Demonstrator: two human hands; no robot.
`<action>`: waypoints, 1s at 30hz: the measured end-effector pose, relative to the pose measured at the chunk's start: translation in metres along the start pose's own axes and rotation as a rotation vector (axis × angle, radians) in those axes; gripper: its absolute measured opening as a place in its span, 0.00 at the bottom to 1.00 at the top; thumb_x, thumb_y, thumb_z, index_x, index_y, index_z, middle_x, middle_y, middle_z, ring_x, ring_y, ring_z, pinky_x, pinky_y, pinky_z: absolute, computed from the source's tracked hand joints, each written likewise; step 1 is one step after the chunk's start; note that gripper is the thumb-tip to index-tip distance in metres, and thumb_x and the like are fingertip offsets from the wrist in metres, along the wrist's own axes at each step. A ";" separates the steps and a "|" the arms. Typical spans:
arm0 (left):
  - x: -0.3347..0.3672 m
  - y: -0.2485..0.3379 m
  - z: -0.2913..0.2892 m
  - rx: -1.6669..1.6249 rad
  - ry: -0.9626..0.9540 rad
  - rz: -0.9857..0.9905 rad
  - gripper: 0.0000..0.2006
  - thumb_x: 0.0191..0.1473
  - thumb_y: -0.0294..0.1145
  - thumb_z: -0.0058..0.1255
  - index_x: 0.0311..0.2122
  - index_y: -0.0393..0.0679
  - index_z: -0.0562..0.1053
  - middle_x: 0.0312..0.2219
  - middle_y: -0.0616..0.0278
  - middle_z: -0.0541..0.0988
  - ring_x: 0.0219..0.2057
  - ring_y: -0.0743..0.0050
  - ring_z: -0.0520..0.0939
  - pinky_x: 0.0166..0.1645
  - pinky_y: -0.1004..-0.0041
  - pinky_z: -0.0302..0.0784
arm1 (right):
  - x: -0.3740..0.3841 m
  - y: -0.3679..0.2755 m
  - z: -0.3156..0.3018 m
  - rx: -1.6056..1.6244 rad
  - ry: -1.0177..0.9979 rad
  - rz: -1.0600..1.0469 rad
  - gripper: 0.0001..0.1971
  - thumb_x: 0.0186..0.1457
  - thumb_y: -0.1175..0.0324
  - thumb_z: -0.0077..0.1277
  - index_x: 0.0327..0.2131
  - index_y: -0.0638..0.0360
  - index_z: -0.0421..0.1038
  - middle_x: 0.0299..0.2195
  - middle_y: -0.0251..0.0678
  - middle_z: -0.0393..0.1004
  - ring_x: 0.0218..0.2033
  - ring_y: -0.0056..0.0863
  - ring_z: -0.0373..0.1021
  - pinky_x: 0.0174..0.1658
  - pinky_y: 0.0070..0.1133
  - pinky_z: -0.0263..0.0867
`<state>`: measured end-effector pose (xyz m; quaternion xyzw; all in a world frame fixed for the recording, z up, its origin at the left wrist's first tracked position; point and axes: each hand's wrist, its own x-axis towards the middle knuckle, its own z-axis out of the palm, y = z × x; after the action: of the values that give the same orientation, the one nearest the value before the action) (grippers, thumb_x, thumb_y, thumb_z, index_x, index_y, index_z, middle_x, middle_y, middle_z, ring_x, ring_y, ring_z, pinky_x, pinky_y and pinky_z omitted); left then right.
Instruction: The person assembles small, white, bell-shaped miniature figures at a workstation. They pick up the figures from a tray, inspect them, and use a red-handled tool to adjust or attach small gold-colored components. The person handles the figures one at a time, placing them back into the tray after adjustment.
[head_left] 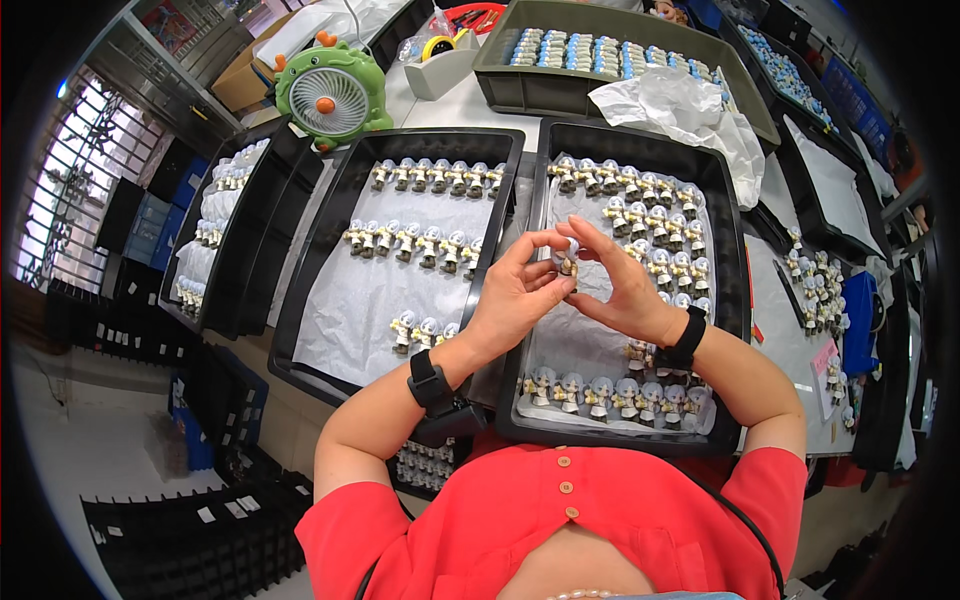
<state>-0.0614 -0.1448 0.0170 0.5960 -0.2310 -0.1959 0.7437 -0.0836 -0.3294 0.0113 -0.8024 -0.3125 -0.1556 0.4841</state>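
Between the fingertips of my left hand (520,298) and my right hand (622,290) is a small figurine (568,262) with a pale head and a darker, yellowish body. Both hands pinch it above the left part of a black tray (735,330). White paper lines that tray, and rows of similar figurines (598,392) stand along its far, right and near sides. Left of it, a second black tray (290,345) holds several spaced rows of the same figurines (408,240) on white paper. My forearms hide part of both trays.
A green fan (335,97) stands at the back left. Behind the trays, a dark olive bin (500,88) contains blue-and-white figures, with crumpled paper (690,115) over its edge. Loose figurines (822,290) lie on the table at right. Another black tray (250,250) sits tilted at left.
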 end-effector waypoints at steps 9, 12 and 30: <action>0.000 -0.001 0.000 0.005 -0.005 0.013 0.20 0.50 0.20 0.51 0.48 0.42 0.61 0.46 0.66 0.64 0.44 0.78 0.71 0.43 0.81 0.71 | 0.000 0.001 0.001 0.008 -0.011 0.003 0.42 0.40 0.80 0.58 0.60 0.55 0.48 0.56 0.41 0.58 0.53 0.37 0.61 0.49 0.26 0.65; 0.001 0.002 0.001 0.073 0.009 0.012 0.21 0.50 0.20 0.52 0.49 0.42 0.60 0.46 0.64 0.63 0.46 0.75 0.72 0.44 0.79 0.72 | -0.001 0.001 0.002 -0.004 -0.021 -0.002 0.43 0.40 0.80 0.58 0.60 0.54 0.47 0.57 0.40 0.57 0.52 0.36 0.61 0.48 0.26 0.65; -0.001 0.019 0.000 -0.377 -0.005 -0.225 0.20 0.55 0.24 0.41 0.53 0.42 0.54 0.49 0.56 0.67 0.48 0.65 0.74 0.49 0.69 0.72 | 0.001 -0.007 -0.007 0.094 -0.019 0.152 0.49 0.38 0.71 0.63 0.62 0.50 0.43 0.52 0.35 0.63 0.49 0.30 0.62 0.47 0.26 0.61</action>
<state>-0.0617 -0.1400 0.0355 0.4680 -0.1242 -0.3187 0.8148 -0.0875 -0.3329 0.0201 -0.8014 -0.2624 -0.0961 0.5289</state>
